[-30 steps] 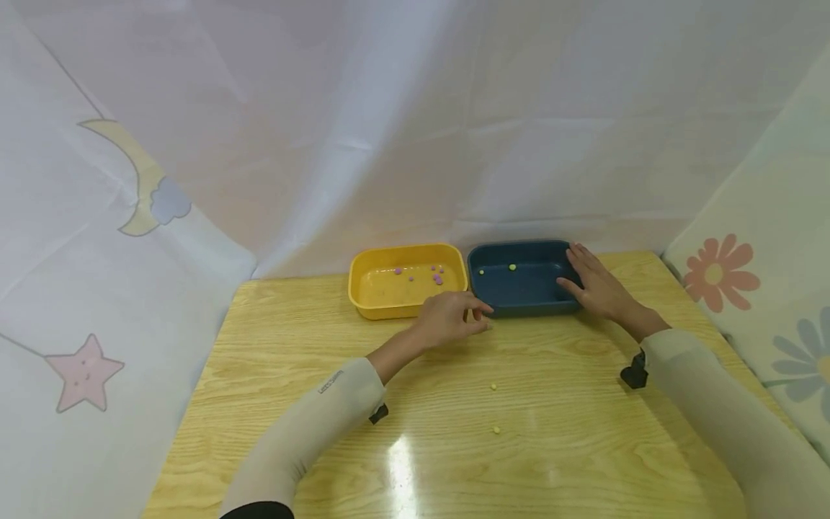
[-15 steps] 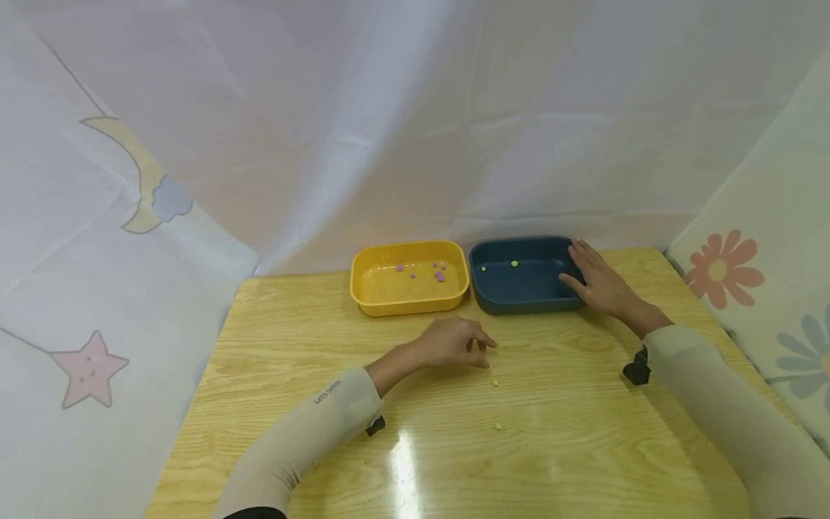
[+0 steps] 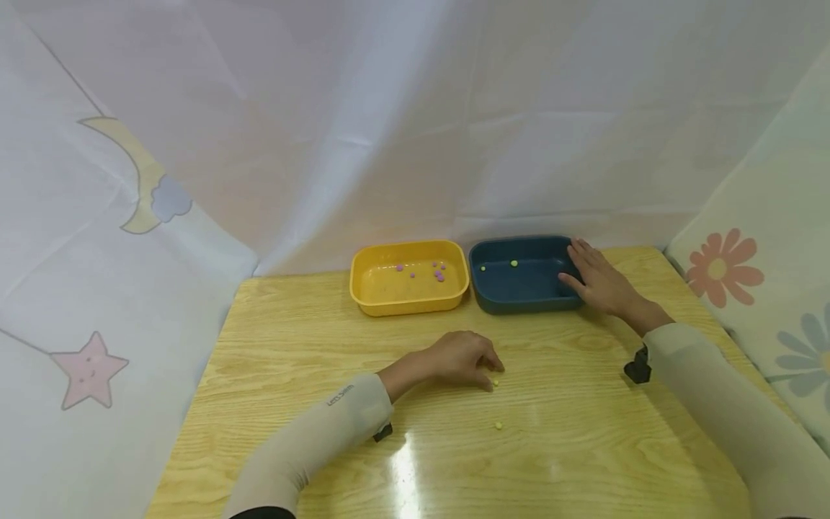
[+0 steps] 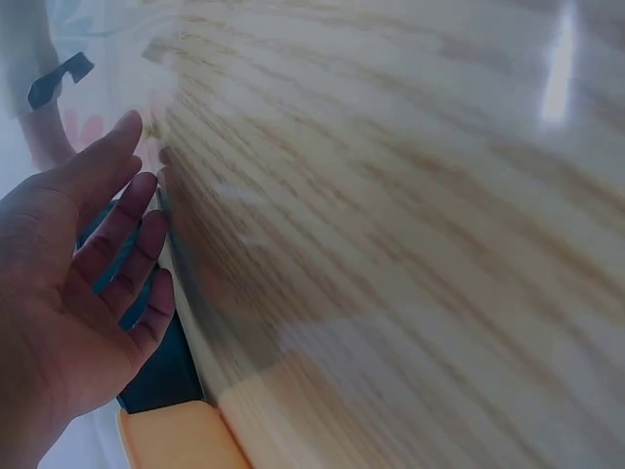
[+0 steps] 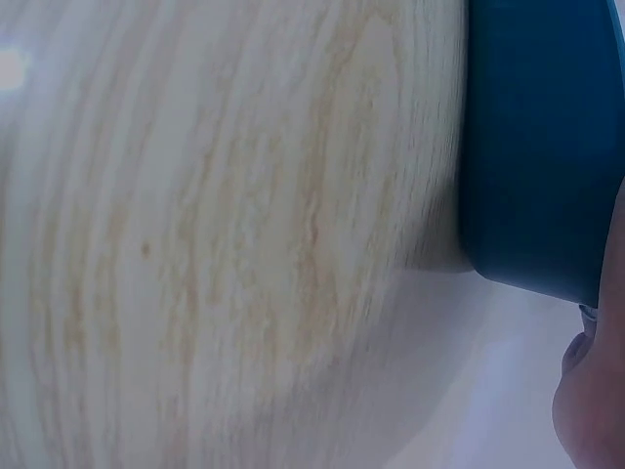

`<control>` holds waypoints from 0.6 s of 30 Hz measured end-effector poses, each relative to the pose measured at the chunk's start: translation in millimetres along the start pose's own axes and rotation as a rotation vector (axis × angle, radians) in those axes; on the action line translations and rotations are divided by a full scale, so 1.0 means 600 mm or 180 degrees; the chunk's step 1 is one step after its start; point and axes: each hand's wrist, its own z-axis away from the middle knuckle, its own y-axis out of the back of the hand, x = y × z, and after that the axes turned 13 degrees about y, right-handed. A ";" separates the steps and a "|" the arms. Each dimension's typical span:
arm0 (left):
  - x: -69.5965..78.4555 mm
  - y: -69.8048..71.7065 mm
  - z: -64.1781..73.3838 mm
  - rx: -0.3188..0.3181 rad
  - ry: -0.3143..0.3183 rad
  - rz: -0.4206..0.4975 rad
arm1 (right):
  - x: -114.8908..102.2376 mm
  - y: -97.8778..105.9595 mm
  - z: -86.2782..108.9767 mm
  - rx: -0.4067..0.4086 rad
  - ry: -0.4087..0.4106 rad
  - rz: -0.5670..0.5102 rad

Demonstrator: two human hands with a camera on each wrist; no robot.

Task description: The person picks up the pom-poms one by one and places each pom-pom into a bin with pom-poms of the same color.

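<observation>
My left hand (image 3: pixel 462 359) reaches low over the table, its thumb and fingertips right at a small yellow bead-like piece (image 3: pixel 496 383). In the left wrist view, the fingers (image 4: pixel 125 230) are loosely bent and apart. A second yellow piece (image 3: pixel 498 425) lies nearer the front edge. My right hand (image 3: pixel 601 282) rests on the right end of the dark blue tray (image 3: pixel 528 305), fingers fairly straight over its rim and thumb toward the inside. Two yellow-green pieces, one larger (image 3: pixel 514 264) and one smaller (image 3: pixel 483 269), lie in that tray.
A yellow tray (image 3: pixel 408 307) stands directly left of the blue one, with several small purple pieces (image 3: pixel 399 268) in it. Both trays are at the back of the wooden table (image 3: pixel 292 324), against a pale cloth backdrop (image 3: pixel 415 144).
My left hand has come from the front of the trays toward the front of the table, down to the nearer-to-tray yellow piece. The right hand has stayed on the blue tray.
</observation>
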 end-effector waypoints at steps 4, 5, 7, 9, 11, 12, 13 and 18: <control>0.002 0.000 -0.005 -0.0029 -0.0017 0.0009 | 0.006 -0.003 0.002 0.0010 0.0031 0.0064; 0.002 -0.001 -0.006 -0.0036 -0.0015 0.0016 | 0.007 -0.003 0.001 -0.0002 0.0027 0.0088; 0.001 -0.001 -0.008 -0.0044 -0.0018 0.0045 | 0.008 -0.003 0.000 -0.0034 0.0000 0.0130; 0.000 -0.002 -0.009 -0.0047 -0.0030 0.0084 | 0.005 0.001 -0.003 -0.0092 -0.0048 0.0147; 0.000 -0.002 -0.010 -0.0050 -0.0052 0.0144 | 0.005 0.003 -0.004 -0.0141 -0.0076 0.0165; 0.000 -0.002 -0.011 -0.0049 -0.0065 0.0164 | 0.004 0.004 -0.005 -0.0162 -0.0093 0.0166; 0.001 -0.002 -0.011 -0.0052 -0.0076 0.0188 | 0.004 0.005 -0.005 -0.0182 -0.0104 0.0166; 0.003 -0.005 -0.013 -0.0054 -0.0085 0.0218 | 0.002 0.004 -0.003 -0.0197 -0.0125 0.0150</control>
